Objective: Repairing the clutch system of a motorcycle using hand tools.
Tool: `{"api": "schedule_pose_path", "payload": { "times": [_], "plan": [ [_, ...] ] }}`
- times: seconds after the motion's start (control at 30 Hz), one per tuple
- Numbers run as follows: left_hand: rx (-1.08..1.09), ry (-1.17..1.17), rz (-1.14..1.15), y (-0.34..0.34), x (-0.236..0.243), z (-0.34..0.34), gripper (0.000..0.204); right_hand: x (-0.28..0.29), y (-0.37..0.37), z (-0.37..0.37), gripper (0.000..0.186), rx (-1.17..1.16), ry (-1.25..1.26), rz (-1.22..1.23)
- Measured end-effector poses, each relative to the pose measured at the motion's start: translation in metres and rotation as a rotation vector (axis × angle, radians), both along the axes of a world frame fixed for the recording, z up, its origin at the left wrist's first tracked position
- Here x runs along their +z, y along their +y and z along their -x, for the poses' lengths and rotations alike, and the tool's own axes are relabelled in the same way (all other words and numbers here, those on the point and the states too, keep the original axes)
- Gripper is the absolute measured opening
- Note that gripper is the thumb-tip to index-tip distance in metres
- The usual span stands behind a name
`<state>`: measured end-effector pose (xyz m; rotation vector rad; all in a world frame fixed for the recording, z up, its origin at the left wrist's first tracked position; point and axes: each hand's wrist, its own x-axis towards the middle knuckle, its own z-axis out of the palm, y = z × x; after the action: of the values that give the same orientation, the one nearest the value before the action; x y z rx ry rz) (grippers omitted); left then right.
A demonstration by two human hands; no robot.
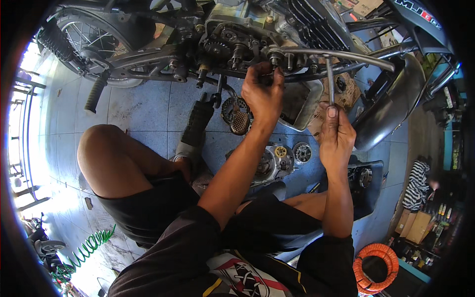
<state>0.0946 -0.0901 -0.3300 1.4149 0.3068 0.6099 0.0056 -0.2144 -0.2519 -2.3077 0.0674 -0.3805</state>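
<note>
From here my right hand pinches a metal rod; leftward, my left hand is at the engine, its grip I can't tell

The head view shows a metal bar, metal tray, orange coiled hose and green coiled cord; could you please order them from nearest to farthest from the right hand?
From the right hand:
1. Metal bar: in its grip.
2. Metal tray: just to its left.
3. Orange coiled hose: lower right.
4. Green coiled cord: far lower left.

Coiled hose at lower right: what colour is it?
The coiled hose is orange; the head view shows it.
</note>
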Motion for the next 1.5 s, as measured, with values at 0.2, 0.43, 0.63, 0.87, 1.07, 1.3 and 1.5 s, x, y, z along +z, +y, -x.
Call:
{"api": "schedule_pose_path", "payload": {
  "times": [0.2, 0.43, 0.63, 0.87, 1.07, 1.3, 1.5],
  "plan": [
    [-0.001, 0.015, -0.096, 0.004, -0.007, -0.003, 0.024, -0.001, -0.001, -0.001, 0.030, -0.005, -0.038, -0.005],
    [-0.077, 0.099, 0.075, 0.001, -0.006, -0.006, 0.025, 0.010, -0.001, 0.002, 0.031, -0.081, 0.116, -0.079],
    [-0.065, 0.066, 0.136, -0.003, -0.009, -0.008, 0.025, 0.012, 0.002, -0.001, 0.033, -0.047, 0.120, -0.051],
    [-0.085, 0.078, 0.178, -0.004, -0.011, -0.008, 0.027, 0.012, 0.002, -0.001, 0.033, -0.027, 0.064, -0.040],
    [-0.080, 0.101, 0.186, -0.002, -0.004, -0.004, 0.028, 0.014, 0.002, -0.002, 0.034, -0.034, 0.064, -0.002],
    [-0.106, 0.092, 0.162, 0.000, -0.010, -0.008, 0.031, 0.017, 0.002, -0.004, 0.032, -0.030, 0.123, 0.018],
    [-0.163, 0.075, 0.215, 0.006, -0.007, 0.000, 0.027, 0.021, 0.002, -0.006, 0.035, -0.025, 0.144, 0.027]
  ]
}}
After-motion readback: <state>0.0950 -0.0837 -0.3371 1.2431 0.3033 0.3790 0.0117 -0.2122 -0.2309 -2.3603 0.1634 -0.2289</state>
